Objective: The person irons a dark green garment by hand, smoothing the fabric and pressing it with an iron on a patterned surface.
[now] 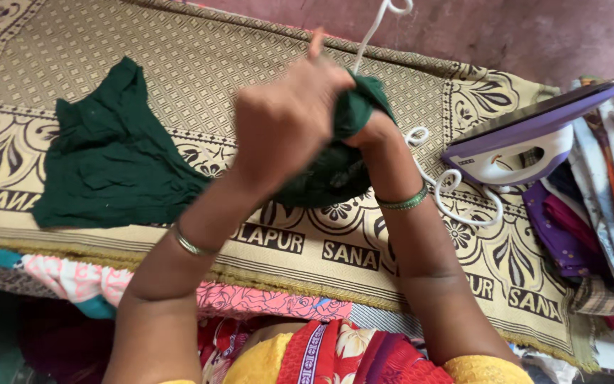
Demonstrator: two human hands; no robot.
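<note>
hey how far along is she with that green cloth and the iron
Little looks done: the dark green cloth lies rumpled on the patterned mat. In hand: the left hand and right hand both bunch up one end of it. The purple and white iron stands on its heel at the right, untouched, beside a pile of other clothes, so pressing seems yet to be done.

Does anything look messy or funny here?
The green cloth lies crumpled, one end bunched in both hands. The iron sits tilted against a clothes pile, its white cord looping loosely over the mat.
</note>
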